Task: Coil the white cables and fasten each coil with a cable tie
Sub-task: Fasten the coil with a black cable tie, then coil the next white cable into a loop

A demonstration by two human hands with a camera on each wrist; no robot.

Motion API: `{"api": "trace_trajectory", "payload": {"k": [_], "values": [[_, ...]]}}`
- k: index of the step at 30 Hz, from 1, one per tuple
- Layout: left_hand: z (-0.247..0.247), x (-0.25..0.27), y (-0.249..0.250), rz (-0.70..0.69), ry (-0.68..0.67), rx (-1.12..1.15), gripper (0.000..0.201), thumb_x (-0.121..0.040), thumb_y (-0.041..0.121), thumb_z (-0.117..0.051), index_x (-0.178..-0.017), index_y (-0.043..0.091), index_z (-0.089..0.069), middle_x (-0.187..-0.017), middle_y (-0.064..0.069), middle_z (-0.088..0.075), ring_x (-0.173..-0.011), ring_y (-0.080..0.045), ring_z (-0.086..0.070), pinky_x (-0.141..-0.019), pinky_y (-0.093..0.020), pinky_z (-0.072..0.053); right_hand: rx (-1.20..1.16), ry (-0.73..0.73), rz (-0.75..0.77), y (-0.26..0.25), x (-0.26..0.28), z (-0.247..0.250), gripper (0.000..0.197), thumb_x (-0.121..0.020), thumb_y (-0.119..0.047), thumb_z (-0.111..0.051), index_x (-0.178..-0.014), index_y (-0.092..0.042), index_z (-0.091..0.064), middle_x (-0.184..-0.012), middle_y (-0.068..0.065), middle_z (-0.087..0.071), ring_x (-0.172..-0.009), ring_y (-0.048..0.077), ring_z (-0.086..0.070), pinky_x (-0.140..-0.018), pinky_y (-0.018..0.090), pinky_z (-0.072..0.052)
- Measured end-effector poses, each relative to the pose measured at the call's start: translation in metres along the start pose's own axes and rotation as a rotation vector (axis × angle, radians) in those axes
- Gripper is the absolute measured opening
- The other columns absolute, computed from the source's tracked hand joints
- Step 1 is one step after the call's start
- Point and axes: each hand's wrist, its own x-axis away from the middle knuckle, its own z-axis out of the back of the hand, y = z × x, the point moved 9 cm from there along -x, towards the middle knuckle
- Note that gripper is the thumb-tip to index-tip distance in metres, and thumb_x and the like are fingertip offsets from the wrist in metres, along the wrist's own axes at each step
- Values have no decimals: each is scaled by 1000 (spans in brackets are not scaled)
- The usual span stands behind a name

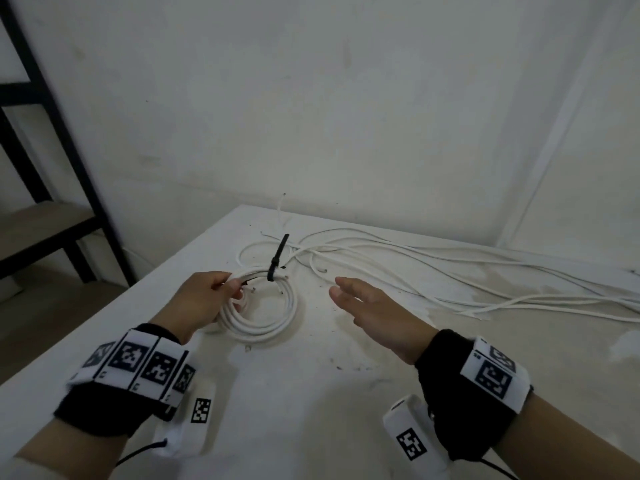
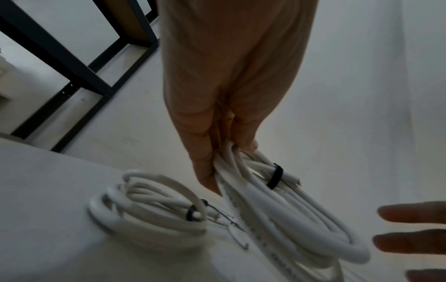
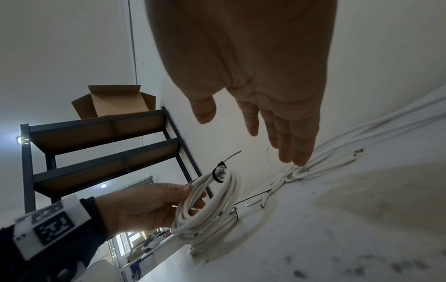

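My left hand (image 1: 232, 292) grips one side of a coil of white cable (image 1: 277, 317) and holds it tilted just above the white table (image 1: 311, 393). A black cable tie (image 1: 277, 261) is fastened round the coil's far side, its tail sticking up. In the left wrist view the fingers (image 2: 205, 171) curl round the strands of the held coil (image 2: 289, 219), near its tie (image 2: 275, 176). A second tied coil (image 2: 144, 211) lies on the table under and beside it. My right hand (image 1: 346, 299) hovers open to the right of the coil, holding nothing. Its fingers (image 3: 289, 145) are straight above the loose cables (image 3: 325, 166).
Several loose white cables (image 1: 450, 268) run from the table's middle to its right edge along the wall. A black metal shelf unit (image 1: 41, 220) stands left of the table, with an open cardboard box (image 3: 115, 103) on top. The table's left edge is close to the coils.
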Motion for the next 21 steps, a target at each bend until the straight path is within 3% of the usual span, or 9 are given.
{"api": "trace_trajectory", "payload": {"k": [2,4,6,10,13,17,21], "values": [[7,-8,-5,9,23,-42,29,-97,17,-46,-72,16,-61,-85,-14,-68,-82,-33,-63,-79,-43,-51,14,15,-14,5,-3,3,54,-90,-51,-43,-138,-29,-35,-145,-8,-37,-130,11,-38,-110,34,-33],[12,-14,-7,12,45,-68,30,-97,16,-45,-71,13,-60,-77,-8,-65,-70,-25,-59,-67,-32,-47,34,32,-26,9,-6,8,51,-90,-51,-44,-135,-28,-38,-141,-7,-40,-126,12,-42,-108,35,-35],[13,-22,-9,28,48,-130,30,-97,17,-45,-73,8,-60,-77,-13,-65,-67,-24,-58,-61,-28,-43,53,50,-31,11,-8,13,50,-90,-51,-44,-134,-27,-41,-138,-6,-43,-123,13,-46,-106,36,-37],[10,-37,-26,104,8,-268,34,-97,20,-45,-71,5,-61,-85,-17,-69,-86,-34,-64,-75,-34,-46,41,76,-28,12,-12,22,47,-90,-48,-45,-132,-26,-42,-134,-6,-47,-108,8,-55,-99,31,-42],[7,-39,-30,126,5,-380,38,-97,24,-45,-65,7,-59,-80,-12,-66,-78,-27,-60,-70,-27,-39,39,85,-27,12,-14,26,47,-90,-48,-45,-131,-26,-42,-132,-7,-48,-103,7,-57,-96,29,-43],[9,-37,-32,152,-6,-643,31,-95,31,-48,-81,9,-64,-85,-12,-61,-89,-28,-59,-72,-26,-36,47,88,-27,15,-17,28,47,-90,-49,-45,-132,-27,-42,-131,-7,-47,-101,6,-57,-94,29,-43],[8,-37,-37,194,-43,-717,31,-94,32,-50,-95,8,-69,-92,-12,-64,-81,-24,-53,-74,-27,-41,51,101,-20,17,-19,31,47,-90,-48,-46,-131,-26,-43,-133,-6,-47,-101,7,-58,-94,29,-44]]}}
